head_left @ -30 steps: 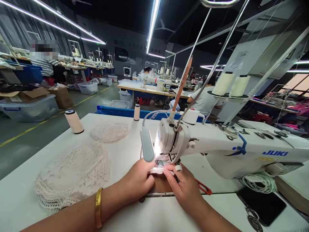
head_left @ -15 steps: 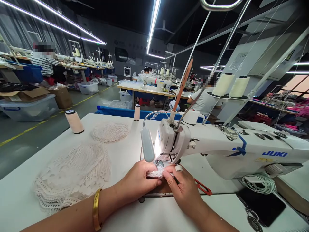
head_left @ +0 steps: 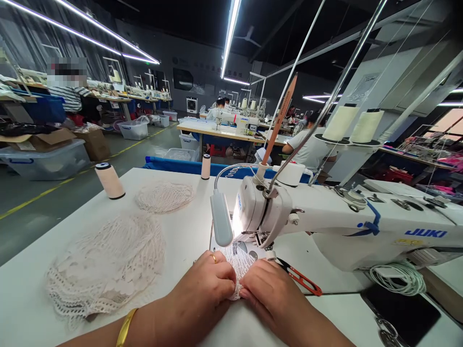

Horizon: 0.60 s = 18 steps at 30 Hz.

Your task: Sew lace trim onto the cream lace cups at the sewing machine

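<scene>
White lace fabric lies under the head of a white sewing machine, lit by a small lamp. My left hand has its fingers closed on the near left edge of the lace. Opposite it, my right hand pinches the right side, and the two hands almost meet. The near end of the lace shows between them; the fingertips are partly hidden. Red-handled thread snips lie just beyond my right hand. A large pile of lace and a smaller one rest to the left.
Two peach thread cones stand along the far table edge. A black phone-like slab and a coiled white cable lie at right. Cream thread cones sit on a stand. Other people work at machines farther off.
Both hands have come nearer to me and turned palms down, drawing the lace out so that more of it shows before the needle area. The view has shifted slightly.
</scene>
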{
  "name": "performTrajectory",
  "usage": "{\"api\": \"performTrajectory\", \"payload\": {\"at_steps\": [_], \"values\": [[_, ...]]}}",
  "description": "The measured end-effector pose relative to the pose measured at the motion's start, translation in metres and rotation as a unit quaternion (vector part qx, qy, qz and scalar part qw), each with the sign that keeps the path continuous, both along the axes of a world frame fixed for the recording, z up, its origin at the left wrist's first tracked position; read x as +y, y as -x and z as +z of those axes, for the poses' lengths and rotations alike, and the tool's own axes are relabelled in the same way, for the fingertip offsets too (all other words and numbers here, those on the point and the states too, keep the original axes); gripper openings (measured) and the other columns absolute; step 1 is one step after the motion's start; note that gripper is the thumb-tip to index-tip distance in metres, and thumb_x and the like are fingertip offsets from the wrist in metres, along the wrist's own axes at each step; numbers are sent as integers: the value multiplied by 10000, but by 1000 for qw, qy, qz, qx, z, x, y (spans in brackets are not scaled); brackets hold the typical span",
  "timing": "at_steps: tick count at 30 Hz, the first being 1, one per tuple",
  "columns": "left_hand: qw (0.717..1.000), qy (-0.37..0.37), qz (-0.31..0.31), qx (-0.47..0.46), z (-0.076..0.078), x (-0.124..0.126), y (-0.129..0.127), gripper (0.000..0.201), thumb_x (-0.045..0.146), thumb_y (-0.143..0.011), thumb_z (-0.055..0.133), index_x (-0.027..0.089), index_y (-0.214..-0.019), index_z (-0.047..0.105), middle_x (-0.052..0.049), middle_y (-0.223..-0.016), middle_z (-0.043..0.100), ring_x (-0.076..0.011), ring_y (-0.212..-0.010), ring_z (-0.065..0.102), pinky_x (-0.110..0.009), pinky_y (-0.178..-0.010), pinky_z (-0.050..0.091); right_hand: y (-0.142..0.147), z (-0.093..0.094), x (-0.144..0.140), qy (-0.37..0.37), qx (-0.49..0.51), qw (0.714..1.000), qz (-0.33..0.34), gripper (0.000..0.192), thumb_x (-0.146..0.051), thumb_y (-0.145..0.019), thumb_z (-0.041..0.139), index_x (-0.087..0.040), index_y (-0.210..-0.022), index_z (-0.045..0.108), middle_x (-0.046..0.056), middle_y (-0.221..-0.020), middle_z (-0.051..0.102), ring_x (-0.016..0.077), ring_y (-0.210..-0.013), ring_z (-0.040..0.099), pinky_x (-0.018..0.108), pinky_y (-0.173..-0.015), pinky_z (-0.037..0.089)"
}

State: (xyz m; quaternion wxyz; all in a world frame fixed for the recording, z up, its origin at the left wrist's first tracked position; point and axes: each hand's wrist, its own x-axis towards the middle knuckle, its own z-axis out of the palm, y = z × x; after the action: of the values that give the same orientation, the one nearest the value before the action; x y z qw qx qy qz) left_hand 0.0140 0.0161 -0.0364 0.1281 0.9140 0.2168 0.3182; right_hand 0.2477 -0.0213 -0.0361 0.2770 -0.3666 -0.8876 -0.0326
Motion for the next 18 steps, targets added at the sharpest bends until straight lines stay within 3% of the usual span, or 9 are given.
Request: {"api": "performTrajectory", "payload": {"at_steps": [13, 17, 18], "values": [[999, 19, 32, 14, 1, 21, -4, 214, 37, -916, 625, 200, -782, 656, -2, -903, 743, -188, -808, 639, -304, -729, 451, -5, -9, 15, 16, -28, 998, -55, 333, -177, -1171, 389, -244, -887, 549, 1, -801, 671, 206, -719, 618, 335, -674, 416], [995, 93, 32, 15, 11, 27, -8, 189, 35, -835, 604, 203, -754, 636, 8, -830, 688, -175, -787, 631, -267, -701, 453, -2, -9, 14, 63, 0, 996, -58, 124, -360, -1135, 595, -244, -1096, 613, 37, -955, 734, 258, -854, 678, 348, -710, 497], [992, 122, 37, 15, 15, 28, -9, 183, 59, -847, 601, 202, -737, 629, 11, -811, 673, -173, -786, 630, -264, -709, 461, -1, -10, 13, 71, 11, 996, -58, 171, -403, -1109, 644, -242, -1159, 615, 53, -1013, 743, 273, -898, 688, 357, -731, 522]]}}
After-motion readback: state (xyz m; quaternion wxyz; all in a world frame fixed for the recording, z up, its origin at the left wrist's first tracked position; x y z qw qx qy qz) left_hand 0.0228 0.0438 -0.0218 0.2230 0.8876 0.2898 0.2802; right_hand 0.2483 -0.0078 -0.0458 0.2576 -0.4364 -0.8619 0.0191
